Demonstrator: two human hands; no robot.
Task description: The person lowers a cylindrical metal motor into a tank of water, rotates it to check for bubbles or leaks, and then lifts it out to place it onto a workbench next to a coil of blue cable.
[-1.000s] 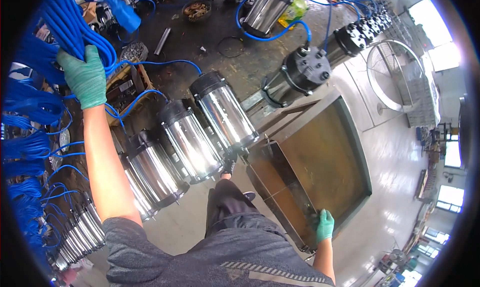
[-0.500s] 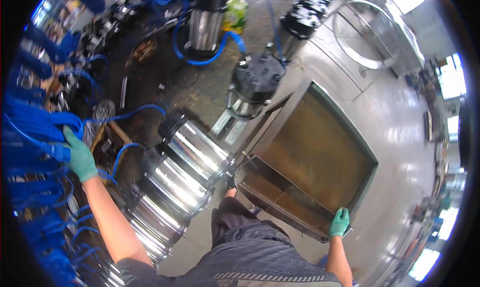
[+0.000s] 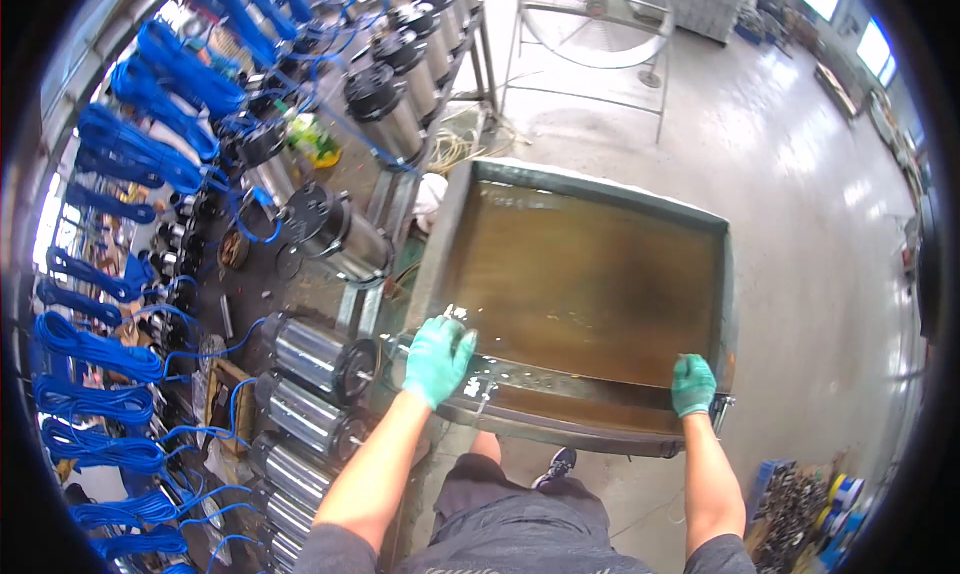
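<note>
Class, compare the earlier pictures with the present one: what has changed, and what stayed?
The left hand has come off the blue cable coils, moving right to the left side of the metal tray. The right hand stayed at the tray's right side.

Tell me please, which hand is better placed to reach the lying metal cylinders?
Probably the left hand: it is near the metal cylinders. The right hand is at the right side of the tray.
</note>
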